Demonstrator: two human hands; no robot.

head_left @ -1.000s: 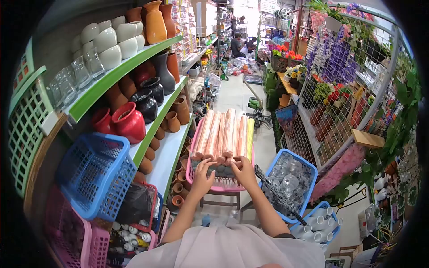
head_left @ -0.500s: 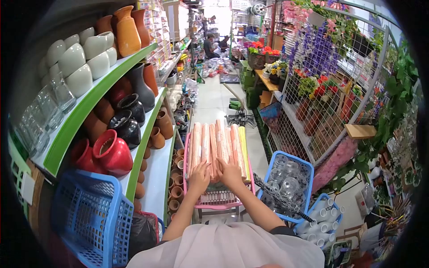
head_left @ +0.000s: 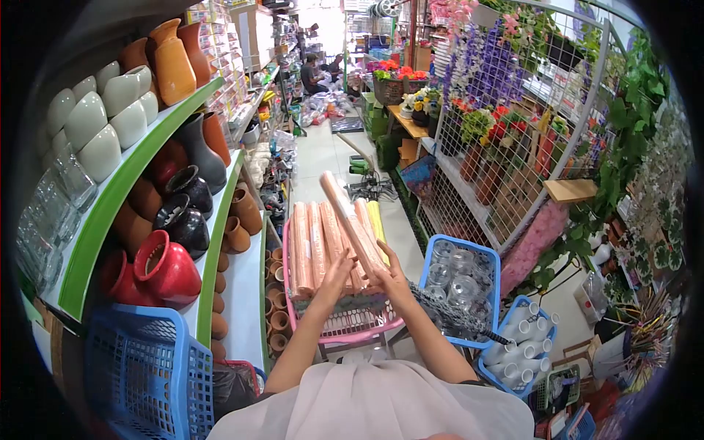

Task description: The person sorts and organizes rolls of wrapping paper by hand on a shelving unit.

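A peach-coloured roll in clear wrapping (head_left: 350, 221) tilts up out of the pink basket (head_left: 292, 308), its far end leaning left. My right hand (head_left: 392, 279) is closed round its near end. Beside it on the left, my left hand (head_left: 336, 279) has its fingers stretched out over the other rolls, fingertips close to the lifted one. Several similar peach rolls (head_left: 314, 246) lie side by side in the basket, with a yellow roll (head_left: 375, 220) at their right edge.
Shelves with red pots (head_left: 167, 265) and white bowls (head_left: 92, 128) line the left. A blue basket of glass jars (head_left: 462, 286) and another with white tubes (head_left: 519, 345) stand on the right, below a wire rack (head_left: 532, 132). A person (head_left: 314, 75) sits far down the aisle.
My right hand has taken hold of one peach roll and raised it, far end up. My left hand has opened beside it. The whole view has shifted slightly.
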